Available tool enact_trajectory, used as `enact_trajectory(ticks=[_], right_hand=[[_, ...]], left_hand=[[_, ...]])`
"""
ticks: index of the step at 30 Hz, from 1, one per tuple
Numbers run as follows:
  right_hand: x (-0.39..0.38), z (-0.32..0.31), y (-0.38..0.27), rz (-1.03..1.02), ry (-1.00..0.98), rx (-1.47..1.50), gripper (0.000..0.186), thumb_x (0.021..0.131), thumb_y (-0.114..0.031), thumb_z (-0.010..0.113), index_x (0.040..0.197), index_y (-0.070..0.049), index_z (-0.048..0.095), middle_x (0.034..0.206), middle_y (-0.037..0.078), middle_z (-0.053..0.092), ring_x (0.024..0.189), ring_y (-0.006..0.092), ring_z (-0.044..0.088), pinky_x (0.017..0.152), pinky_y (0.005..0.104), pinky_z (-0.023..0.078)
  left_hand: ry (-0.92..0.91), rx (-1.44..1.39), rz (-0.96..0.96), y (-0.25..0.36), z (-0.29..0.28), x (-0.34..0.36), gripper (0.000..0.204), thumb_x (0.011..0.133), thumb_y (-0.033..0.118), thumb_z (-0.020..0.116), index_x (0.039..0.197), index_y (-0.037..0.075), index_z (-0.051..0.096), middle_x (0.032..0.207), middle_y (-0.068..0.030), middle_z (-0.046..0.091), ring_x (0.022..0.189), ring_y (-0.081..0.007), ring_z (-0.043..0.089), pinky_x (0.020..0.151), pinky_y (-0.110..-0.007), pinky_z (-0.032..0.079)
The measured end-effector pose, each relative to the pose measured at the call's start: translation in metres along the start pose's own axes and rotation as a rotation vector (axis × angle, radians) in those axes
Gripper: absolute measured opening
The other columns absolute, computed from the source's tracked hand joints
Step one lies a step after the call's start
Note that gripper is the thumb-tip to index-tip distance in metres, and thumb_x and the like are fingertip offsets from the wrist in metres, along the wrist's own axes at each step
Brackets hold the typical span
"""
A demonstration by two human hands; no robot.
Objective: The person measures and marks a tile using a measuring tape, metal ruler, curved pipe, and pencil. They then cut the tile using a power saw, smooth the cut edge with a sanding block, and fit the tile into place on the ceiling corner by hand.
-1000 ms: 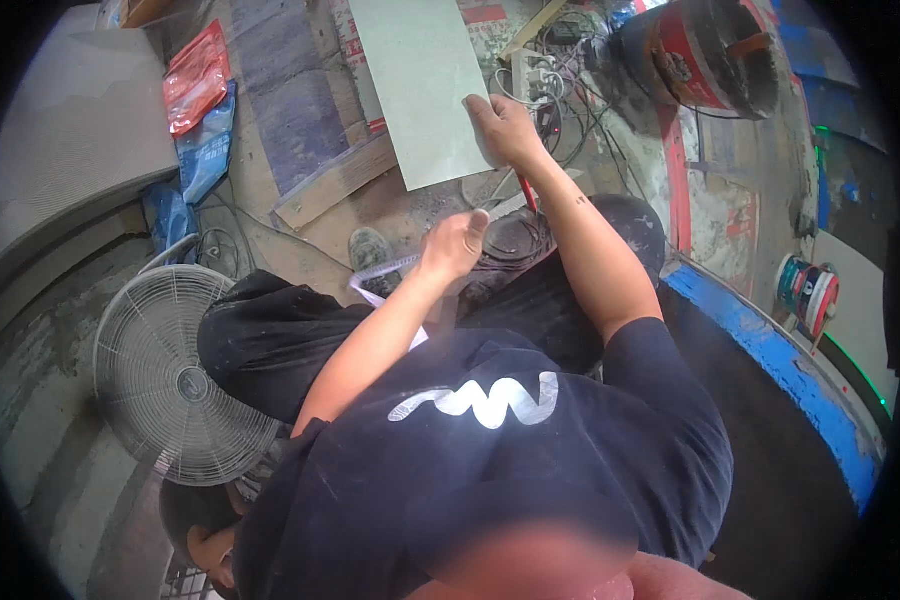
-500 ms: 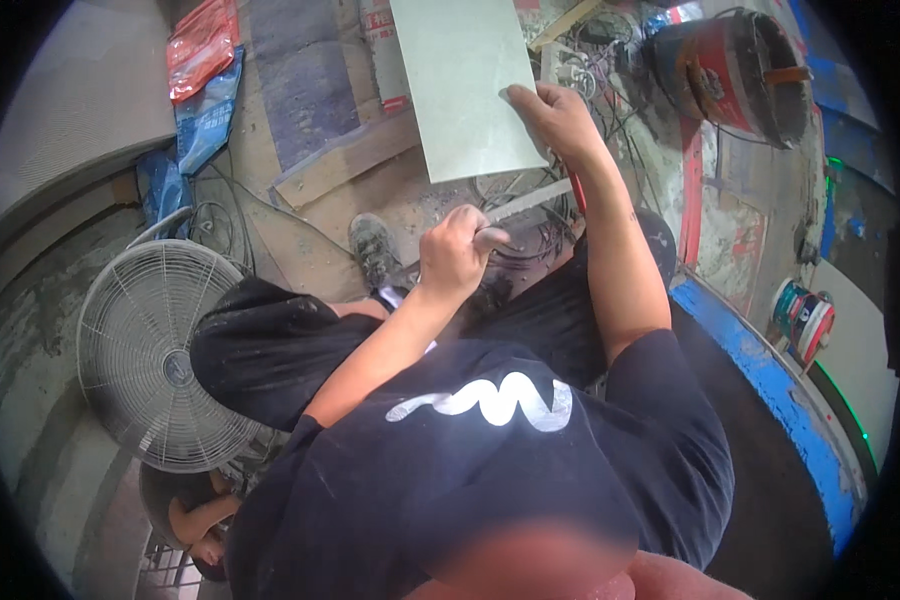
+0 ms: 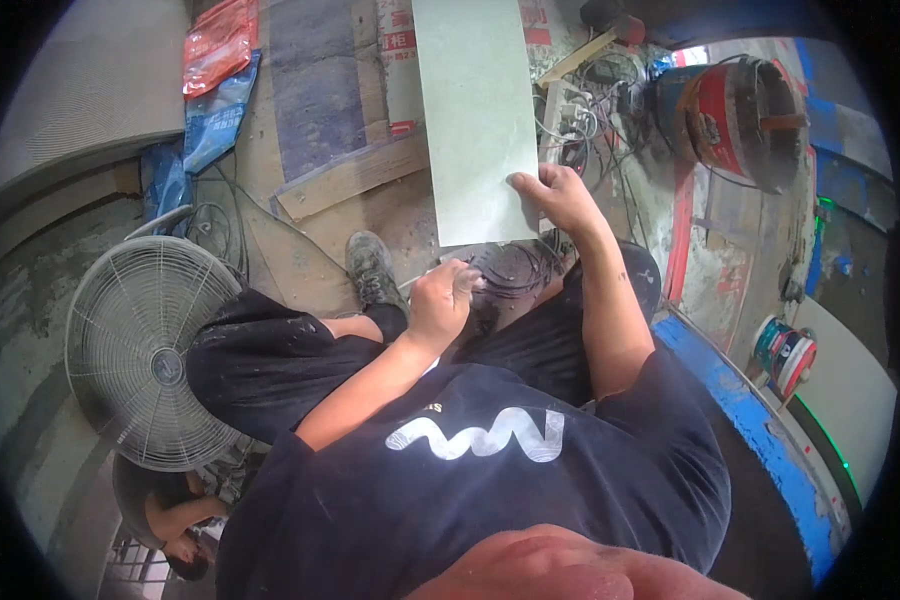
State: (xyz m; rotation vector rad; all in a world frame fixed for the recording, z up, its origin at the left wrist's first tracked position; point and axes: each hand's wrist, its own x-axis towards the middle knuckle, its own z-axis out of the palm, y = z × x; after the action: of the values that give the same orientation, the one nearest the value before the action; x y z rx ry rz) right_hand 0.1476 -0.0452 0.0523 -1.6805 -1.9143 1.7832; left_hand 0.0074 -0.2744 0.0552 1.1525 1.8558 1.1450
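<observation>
My right hand (image 3: 567, 205) grips a long, pale rectangular panel (image 3: 475, 100) by its right edge near the lower corner, thumb lying on the face. Below the panel, my left hand (image 3: 440, 300) is closed, with a thin pale piece showing at its fingers; what exactly it holds is unclear. Under the panel's lower end lie dark cables or coils (image 3: 515, 275). A dusty shoe (image 3: 370, 270) is left of my left hand, between my bent legs.
A fan (image 3: 167, 365) stands at left, a person (image 3: 175, 510) behind it. Red (image 3: 215, 55) and blue (image 3: 215, 120) bags lie upper left, cardboard (image 3: 340, 180) beside the panel, power strips (image 3: 565, 110) right of it. A bucket (image 3: 715, 120) and a smaller tub (image 3: 782, 355) are at right.
The panel and my right hand have come down toward my body over the last half second. My left hand is lower and slightly further left. The view has shifted slightly.
</observation>
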Motion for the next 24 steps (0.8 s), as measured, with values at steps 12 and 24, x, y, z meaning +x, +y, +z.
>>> enact_trajectory(ticks=[12,24], right_hand=[[0.016,0.012,-0.011,-0.085,-0.181,0.027,0.049,0.083,-0.037,0.083,0.104,0.006,0.074,0.088,0.013,0.075,0.082,0.0185,0.070,0.078,0.0344,0.054],[0.027,-0.003,-0.032,-0.031,0.077,-0.075,0.064,0.086,-0.031,0.083,0.131,0.009,0.060,0.103,0.014,0.071,0.092,0.0180,0.066,0.082,0.0324,0.054]], left_hand=[[-0.056,-0.153,-0.183,0.012,-0.021,-0.001,0.027,0.109,0.028,0.054,0.107,0.001,0.059,0.075,-0.0140,0.066,0.065,-0.0308,0.066,0.064,-0.040,0.050],[0.126,-0.077,-0.394,-0.001,-0.018,-0.008,0.030,0.109,0.025,0.051,0.094,0.001,0.061,0.068,-0.0097,0.064,0.063,-0.0216,0.064,0.061,-0.037,0.049]])
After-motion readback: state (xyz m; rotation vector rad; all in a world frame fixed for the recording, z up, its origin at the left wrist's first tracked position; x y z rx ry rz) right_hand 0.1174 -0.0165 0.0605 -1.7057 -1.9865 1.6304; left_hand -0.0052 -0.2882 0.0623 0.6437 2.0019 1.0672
